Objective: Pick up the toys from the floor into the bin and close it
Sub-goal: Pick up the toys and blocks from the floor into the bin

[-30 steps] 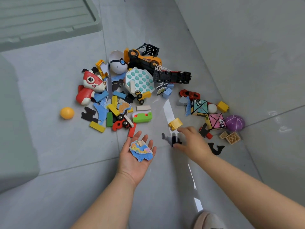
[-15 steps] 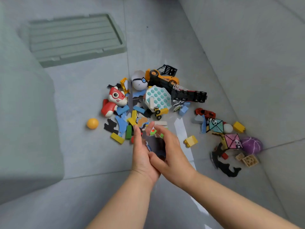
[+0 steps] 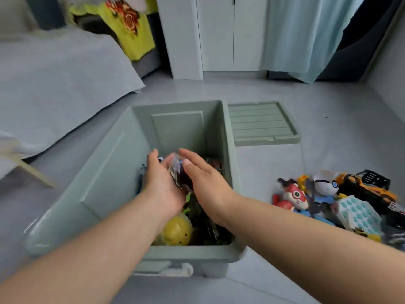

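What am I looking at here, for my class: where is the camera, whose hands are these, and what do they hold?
There is no machine: a person wears a wide-angle camera on the head, so the picture looks forward and down along both forearms. The left hand and right hand are over an open green bin, pressing a small bundle of flat toy pieces between them; blur hides which pieces. The bin already holds toys, among them a yellow toy. Its lid lies flat on the floor beside the bin's far right corner. To the right a pile of toys, including an orange truck, waits on the floor.
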Available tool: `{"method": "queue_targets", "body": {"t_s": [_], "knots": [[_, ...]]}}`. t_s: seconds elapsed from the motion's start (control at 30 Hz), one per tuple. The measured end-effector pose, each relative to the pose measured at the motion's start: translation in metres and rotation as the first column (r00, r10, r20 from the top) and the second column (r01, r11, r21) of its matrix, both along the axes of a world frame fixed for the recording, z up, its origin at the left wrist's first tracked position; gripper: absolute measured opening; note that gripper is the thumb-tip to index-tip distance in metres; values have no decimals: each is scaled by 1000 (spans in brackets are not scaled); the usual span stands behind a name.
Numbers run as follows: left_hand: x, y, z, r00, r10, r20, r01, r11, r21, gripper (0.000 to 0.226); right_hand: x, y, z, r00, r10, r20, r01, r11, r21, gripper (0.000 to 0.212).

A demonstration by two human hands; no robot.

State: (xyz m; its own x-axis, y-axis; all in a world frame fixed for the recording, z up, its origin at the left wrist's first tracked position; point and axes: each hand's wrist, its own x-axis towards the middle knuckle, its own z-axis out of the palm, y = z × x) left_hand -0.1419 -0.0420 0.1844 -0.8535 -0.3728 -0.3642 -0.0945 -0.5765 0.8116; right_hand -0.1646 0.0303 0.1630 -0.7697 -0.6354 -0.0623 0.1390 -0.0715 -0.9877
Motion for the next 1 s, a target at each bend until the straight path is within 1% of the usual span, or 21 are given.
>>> {"method": "queue_targets", "body": {"t_s": [0.03,0.07,0.1,0.17,0.23,0.27,0.33,0.4,0.47,0.53,0.63,0.7,0.77,0.83,0.9,0.93,1.0], "knots": [[8,-15,-4,999,11,30,-11,1000,-11,57,-2,-11,-7,992,12,128,-15,1000,19,29],[11,-32,-13,996,-9,85,12,999,-32,61,-7,-19,-14,977,-2,212,-9,999,50,30],[13,-41,-17,990,-14,142,14,1000,0,63,-13,-23,-20,964,-34,264,10,996,94,32],[15,-55,-25,974,29,226,-34,999,18,61,-23,-24,-28,941,-116,318,62,982,177,38],[13,-62,-32,964,26,263,-31,999,15,63,-27,-19,-29,931,-174,321,101,967,232,40],[12,-62,-36,968,0,253,-2,1000,7,64,-25,-16,-26,933,-180,313,107,966,237,40],[12,-53,-29,978,-5,211,22,997,-76,59,-14,-8,-18,944,-154,290,97,975,201,40],[8,-41,-21,996,6,87,7,988,-153,48,-2,6,-6,964,-116,237,89,988,124,37],[4,-19,-10,997,-44,-66,37,994,-103,38,5,35,2,983,-97,153,86,993,80,29],[-1,9,7,977,-143,-156,133,988,-76,35,3,76,6,991,-113,67,105,989,108,23],[-15,65,18,931,-325,-169,323,946,-39,33,-7,156,-4,977,-210,-23,210,947,242,19],[-25,103,11,894,-430,-127,433,902,-2,33,-14,211,-20,960,-276,-45,273,888,370,19],[-37,150,-6,841,-539,-50,541,839,55,33,-22,274,-45,929,-365,-64,343,781,522,18],[-47,194,-33,782,-621,61,614,783,100,33,-29,331,-78,876,-476,-79,410,648,641,16],[-53,230,-66,739,-646,191,635,763,124,33,-34,375,-112,820,-559,-123,457,510,728,15],[-54,245,-84,727,-637,256,626,769,134,33,-36,391,-129,808,-573,-136,453,458,765,20],[-54,269,-120,710,-600,369,592,792,150,34,-40,411,-158,824,-552,-126,387,386,837,39]]}}
